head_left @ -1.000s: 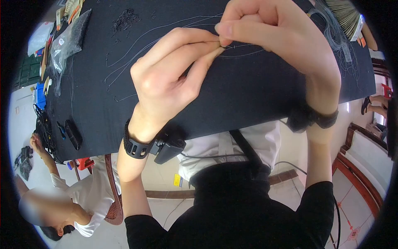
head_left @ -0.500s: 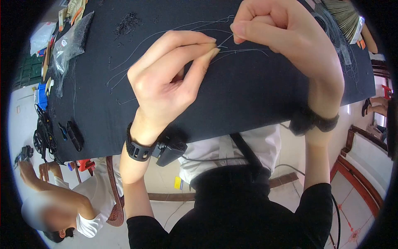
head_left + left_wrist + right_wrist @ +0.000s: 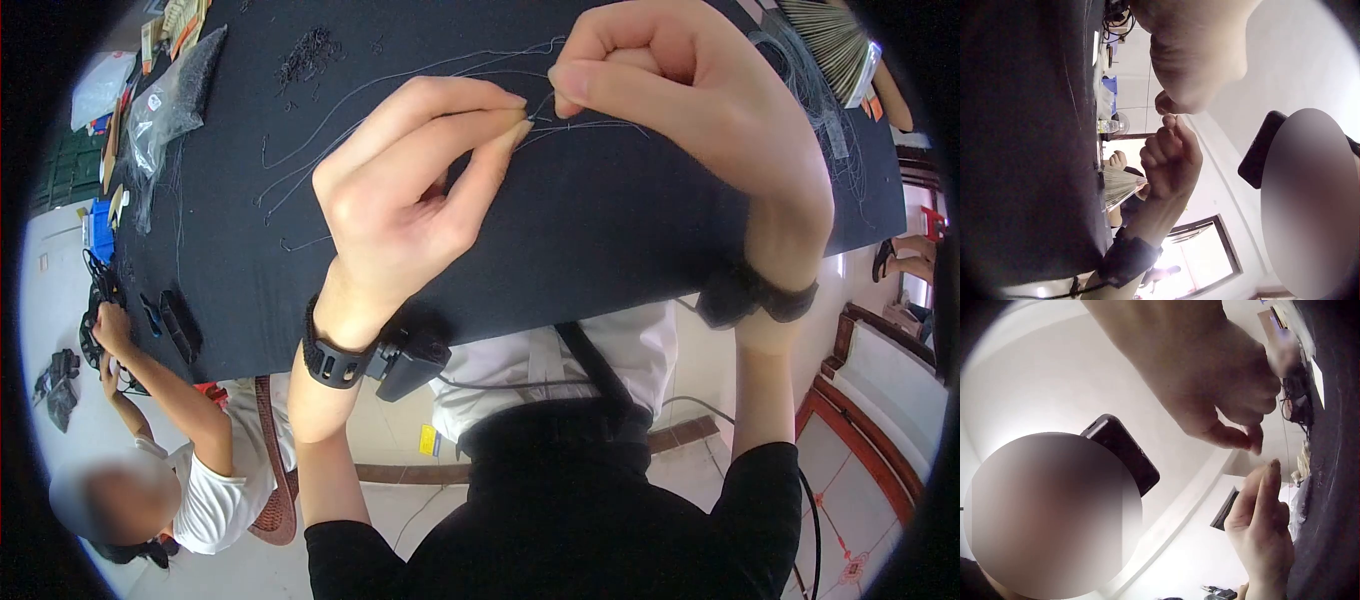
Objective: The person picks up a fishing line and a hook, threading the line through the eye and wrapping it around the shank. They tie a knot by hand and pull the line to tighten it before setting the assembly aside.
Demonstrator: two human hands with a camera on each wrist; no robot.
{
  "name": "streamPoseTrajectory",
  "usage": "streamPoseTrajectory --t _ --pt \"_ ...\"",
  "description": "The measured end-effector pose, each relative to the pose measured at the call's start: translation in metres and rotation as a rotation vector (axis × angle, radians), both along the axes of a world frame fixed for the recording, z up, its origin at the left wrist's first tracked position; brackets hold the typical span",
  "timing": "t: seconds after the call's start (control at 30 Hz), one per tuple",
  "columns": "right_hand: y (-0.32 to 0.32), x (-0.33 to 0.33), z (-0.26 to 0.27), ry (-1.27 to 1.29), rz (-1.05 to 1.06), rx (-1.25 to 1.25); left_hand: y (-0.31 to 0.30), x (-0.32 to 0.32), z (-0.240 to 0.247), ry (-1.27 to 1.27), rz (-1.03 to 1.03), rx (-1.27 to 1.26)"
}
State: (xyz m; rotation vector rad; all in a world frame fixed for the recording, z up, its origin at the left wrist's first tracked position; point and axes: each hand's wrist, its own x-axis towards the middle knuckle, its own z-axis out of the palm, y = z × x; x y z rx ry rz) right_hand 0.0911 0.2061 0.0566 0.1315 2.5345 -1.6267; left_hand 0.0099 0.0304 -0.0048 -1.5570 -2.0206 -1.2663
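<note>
In the head view, my left hand pinches a thin line between thumb and fingertips above the black table. Just to its right, my right hand pinches a thin strand between thumb and a curled index finger, its other fingers folded. A small gap separates the two hands, with a short curved strand in it. Long fine lines with small hooked ends lie beneath and beside them. The left wrist view shows both hands with fingertips close together; the line is hard to make out there.
A pile of small dark pieces lies at the table's back left, beside a clear bag. Coiled line and a fanned stack are at the right. Another person sits at the lower left, hands near black cables.
My right hand has moved right, away from my left fingertips, then slightly back. My left hand has hardly moved. The seated person's hands have shifted to the cables.
</note>
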Motion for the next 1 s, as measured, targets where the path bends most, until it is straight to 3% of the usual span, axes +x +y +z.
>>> streamPoseTrajectory --t 0.13,0.43,1.0 --pt "-0.006 -0.001 0.007 -0.019 -0.041 0.137 0.000 0.002 0.002 0.026 0.010 0.002" --pt "-0.003 -0.005 0.009 -0.132 0.044 -0.004 0.000 0.002 0.003 0.066 -0.017 -0.004" --pt "-0.002 -0.004 -0.002 -0.021 0.080 0.063 0.001 0.000 0.002 0.045 -0.033 -0.015"
